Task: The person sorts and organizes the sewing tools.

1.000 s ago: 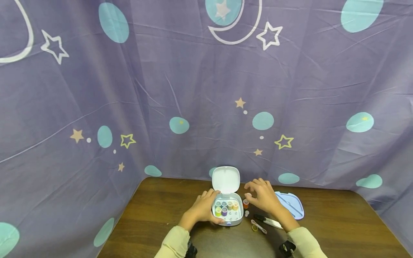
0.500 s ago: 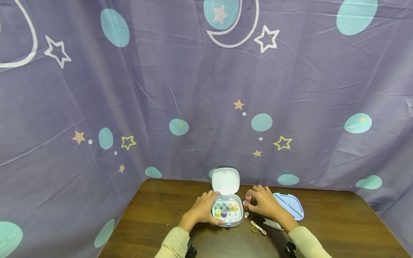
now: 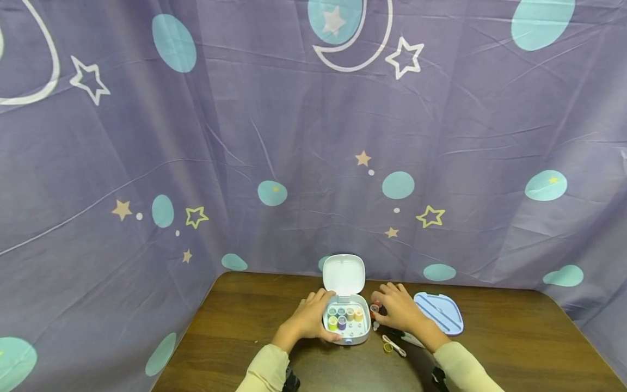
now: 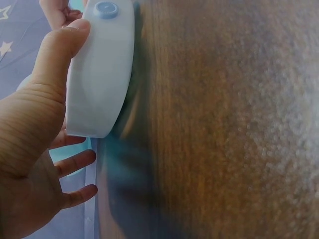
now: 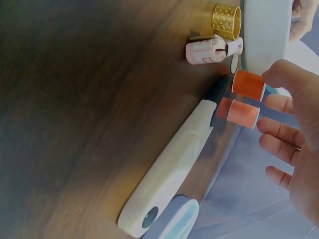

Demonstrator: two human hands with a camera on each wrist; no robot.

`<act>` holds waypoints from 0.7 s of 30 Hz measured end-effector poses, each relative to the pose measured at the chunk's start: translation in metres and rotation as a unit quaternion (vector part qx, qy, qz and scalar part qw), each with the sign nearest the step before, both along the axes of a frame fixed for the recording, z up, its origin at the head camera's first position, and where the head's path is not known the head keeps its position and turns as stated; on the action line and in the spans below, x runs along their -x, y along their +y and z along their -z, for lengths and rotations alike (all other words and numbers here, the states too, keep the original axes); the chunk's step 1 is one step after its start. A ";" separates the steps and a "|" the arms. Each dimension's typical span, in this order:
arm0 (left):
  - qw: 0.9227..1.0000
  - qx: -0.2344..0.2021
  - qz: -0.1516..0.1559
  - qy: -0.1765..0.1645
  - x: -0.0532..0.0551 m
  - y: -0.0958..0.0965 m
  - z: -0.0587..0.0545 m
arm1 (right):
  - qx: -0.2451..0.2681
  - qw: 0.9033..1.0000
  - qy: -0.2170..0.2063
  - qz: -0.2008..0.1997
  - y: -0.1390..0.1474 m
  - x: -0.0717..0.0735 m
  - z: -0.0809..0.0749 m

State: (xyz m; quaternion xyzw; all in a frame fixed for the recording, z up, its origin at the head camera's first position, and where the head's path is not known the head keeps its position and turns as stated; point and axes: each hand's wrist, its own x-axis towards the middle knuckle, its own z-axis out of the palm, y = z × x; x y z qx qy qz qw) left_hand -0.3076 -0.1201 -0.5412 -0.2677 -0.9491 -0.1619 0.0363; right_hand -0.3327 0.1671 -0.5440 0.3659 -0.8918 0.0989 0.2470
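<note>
My left hand (image 3: 307, 317) grips the left side of a white sewing box (image 4: 102, 74), thumb on its front near a blue button (image 4: 106, 10). The box's lid (image 3: 344, 274) stands open. Inside sit several thread spools, among them a yellow-green spool (image 3: 333, 324) and a purple spool (image 3: 342, 323); bare pegs show to the right. Just right of the box, my right hand (image 3: 403, 311) pinches the top rim of an orange thread spool (image 5: 248, 84) between thumb and index finger. Beside it stands a salmon thread spool (image 5: 243, 114), close to the other fingertips.
A white tool with a black tip (image 5: 169, 164) lies under the right forearm. Near it are a gold thimble (image 5: 227, 21) and a small pale pink item (image 5: 207, 51). A light blue tray (image 3: 448, 321) lies farther right. A patterned curtain (image 3: 313, 136) hangs behind the table.
My right hand has come down and left from above the loose spools, and its thumb and index finger have closed in on the orange one. My left hand stays on the box.
</note>
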 end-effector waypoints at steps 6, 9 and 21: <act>1.000 -0.001 -0.001 -0.002 0.001 0.001 0.000 | -0.015 1.000 -0.004 0.004 -0.003 -0.001 0.000; 1.000 -0.002 -0.001 -0.003 0.001 0.001 0.000 | -0.017 1.000 -0.003 0.003 -0.003 -0.001 0.000; 1.000 -0.001 0.000 -0.004 0.000 0.000 -0.001 | -0.010 1.000 0.002 0.006 -0.004 -0.003 0.000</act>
